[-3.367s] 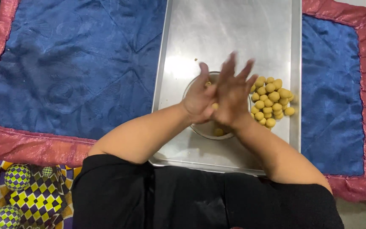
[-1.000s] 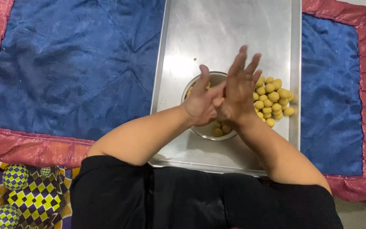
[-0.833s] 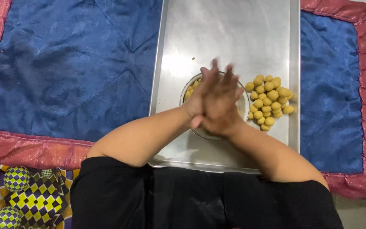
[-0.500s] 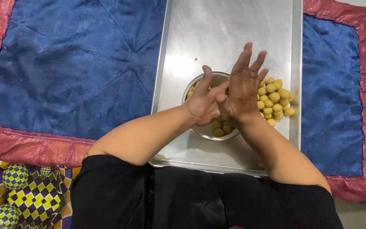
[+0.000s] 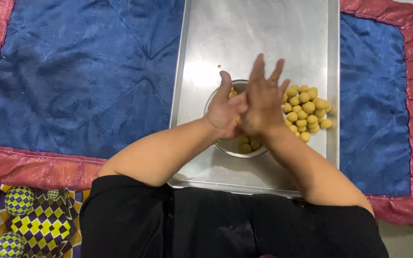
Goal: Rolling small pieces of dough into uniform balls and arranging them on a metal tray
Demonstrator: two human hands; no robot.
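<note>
Yellow dough piece hiding between pressed palms over steel bowl [image 5: 237, 143] | left hand [image 5: 225, 112] cupping below, right hand [image 5: 264, 102] flat with fingers spread, sliding back from half a second ago: rolling is continuing | finished balls [image 5: 304, 112] sitting just right on tray [image 5: 244, 43]

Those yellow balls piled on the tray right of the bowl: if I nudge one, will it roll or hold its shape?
The yellow balls look round, so a nudged one would probably roll on the smooth metal tray. They seem soft, perhaps dough, so pinching may dent them. Small as they are, each is likely light.
</note>
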